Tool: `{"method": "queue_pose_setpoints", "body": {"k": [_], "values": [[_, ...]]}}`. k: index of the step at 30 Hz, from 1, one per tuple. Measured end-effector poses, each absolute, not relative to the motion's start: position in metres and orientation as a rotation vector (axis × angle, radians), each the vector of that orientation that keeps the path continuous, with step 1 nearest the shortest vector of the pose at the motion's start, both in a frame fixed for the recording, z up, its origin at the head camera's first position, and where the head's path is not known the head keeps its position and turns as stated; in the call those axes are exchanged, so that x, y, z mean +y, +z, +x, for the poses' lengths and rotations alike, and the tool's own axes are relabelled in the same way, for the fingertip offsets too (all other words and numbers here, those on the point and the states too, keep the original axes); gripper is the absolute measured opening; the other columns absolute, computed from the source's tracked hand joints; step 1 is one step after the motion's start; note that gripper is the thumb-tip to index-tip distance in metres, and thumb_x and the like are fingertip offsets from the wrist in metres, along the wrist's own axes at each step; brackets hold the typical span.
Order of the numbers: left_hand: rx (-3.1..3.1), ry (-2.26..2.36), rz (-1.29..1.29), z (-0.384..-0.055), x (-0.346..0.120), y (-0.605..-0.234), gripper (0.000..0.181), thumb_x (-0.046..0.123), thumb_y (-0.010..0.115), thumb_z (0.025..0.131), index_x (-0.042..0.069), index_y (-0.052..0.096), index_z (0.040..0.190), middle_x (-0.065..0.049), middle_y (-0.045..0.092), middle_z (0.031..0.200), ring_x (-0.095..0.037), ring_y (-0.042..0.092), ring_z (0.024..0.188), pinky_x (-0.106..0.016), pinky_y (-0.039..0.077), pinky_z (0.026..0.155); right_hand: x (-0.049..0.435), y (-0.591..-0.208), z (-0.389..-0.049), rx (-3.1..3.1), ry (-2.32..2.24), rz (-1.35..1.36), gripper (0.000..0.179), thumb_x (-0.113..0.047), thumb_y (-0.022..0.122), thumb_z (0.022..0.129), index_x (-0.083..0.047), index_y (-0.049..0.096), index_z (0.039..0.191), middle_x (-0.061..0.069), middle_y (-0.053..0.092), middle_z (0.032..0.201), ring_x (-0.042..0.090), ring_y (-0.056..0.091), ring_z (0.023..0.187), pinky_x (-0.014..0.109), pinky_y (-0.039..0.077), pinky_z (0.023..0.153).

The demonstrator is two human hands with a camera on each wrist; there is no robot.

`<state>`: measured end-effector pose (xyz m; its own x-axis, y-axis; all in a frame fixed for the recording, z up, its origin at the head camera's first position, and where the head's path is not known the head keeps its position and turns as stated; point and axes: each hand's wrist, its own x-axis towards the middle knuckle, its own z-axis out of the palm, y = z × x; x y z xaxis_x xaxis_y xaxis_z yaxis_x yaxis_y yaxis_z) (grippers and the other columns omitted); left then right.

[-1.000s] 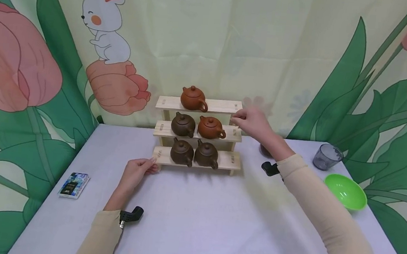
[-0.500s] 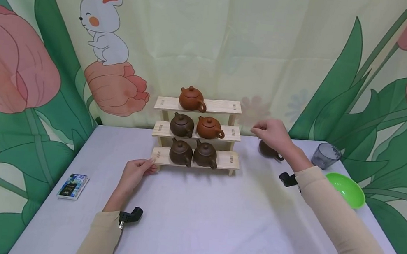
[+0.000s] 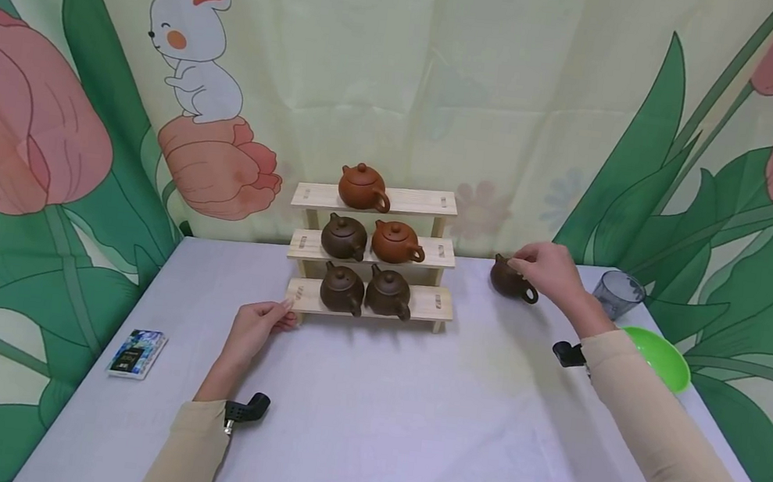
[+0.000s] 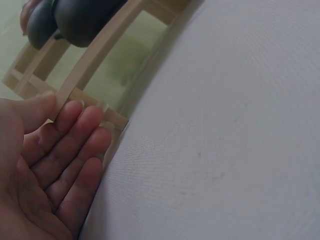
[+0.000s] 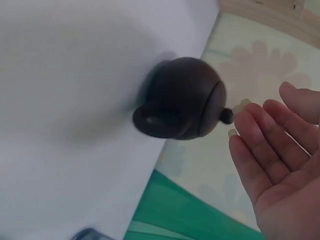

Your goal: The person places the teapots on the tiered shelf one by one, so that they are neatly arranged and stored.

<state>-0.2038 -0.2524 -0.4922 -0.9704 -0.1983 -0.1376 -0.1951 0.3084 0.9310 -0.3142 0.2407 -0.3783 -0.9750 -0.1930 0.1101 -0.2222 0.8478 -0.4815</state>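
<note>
A three-tier wooden stand (image 3: 426,302) holds brown teapots. One orange-brown teapot (image 3: 360,188) is on the top tier. The middle tier bears a dark brown teapot (image 3: 343,237) and an orange-brown teapot (image 3: 395,242). Two dark teapots sit on the bottom tier, the right one (image 3: 388,294) beside its twin. My left hand (image 3: 255,331) pinches the left end of the bottom board between thumb and fingers (image 4: 90,117). On the cloth right of the stand is another dark teapot (image 5: 185,97). My right hand (image 3: 553,274) is at its lid, fingers apart from the thumb, gripping nothing.
A clear grey glass (image 3: 618,295) and a green bowl (image 3: 660,360) stand at the right edge of the table. A small blue-and-black box (image 3: 137,354) lies on the left. Behind the table hangs a printed curtain (image 3: 501,88).
My right hand has moved from the stand's right side, rightward and down to the lone dark teapot. The left hand keeps its hold on the bottom board.
</note>
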Motion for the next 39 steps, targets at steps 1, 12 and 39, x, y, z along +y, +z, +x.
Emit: {"method": "queue_pose_setpoints", "body": {"k": [1,12,39], "values": [[-2.539,-1.805,0.382,-0.204,-0.253,-0.492,0.044,0.044,0.061,0.097,0.002,0.075,0.100,-0.006,0.076,0.091,-0.012,0.070,0.083,-0.021,0.055,0.075,0.244,-0.380,-0.314,-2.961,0.777,0.329,0.025,-0.023,0.062,0.096,-0.006,0.075,0.108,0.016,0.074,0.105,0.029,0.067,0.090,0.044,0.054,0.075],[-2.542,-1.811,0.365,-0.202,-0.252,-0.491,0.045,0.045,0.060,0.097,0.002,0.074,0.102,-0.004,0.076,0.091,-0.011,0.070,0.083,-0.020,0.055,0.076,0.271,-0.399,-0.309,-2.958,0.726,0.174,0.027,-0.027,0.066,0.092,-0.004,0.076,0.103,0.018,0.075,0.100,0.031,0.066,0.087,0.031,0.046,0.061],[-2.519,-1.828,0.379,-0.203,-0.252,-0.491,0.045,0.043,0.062,0.097,0.000,0.074,0.101,-0.004,0.076,0.089,-0.010,0.071,0.082,-0.021,0.055,0.075,0.283,-0.442,-0.306,-3.025,0.853,0.080,0.032,-0.026,0.068,0.090,0.000,0.075,0.107,0.017,0.075,0.098,0.029,0.064,0.092,0.032,0.047,0.073]]}}
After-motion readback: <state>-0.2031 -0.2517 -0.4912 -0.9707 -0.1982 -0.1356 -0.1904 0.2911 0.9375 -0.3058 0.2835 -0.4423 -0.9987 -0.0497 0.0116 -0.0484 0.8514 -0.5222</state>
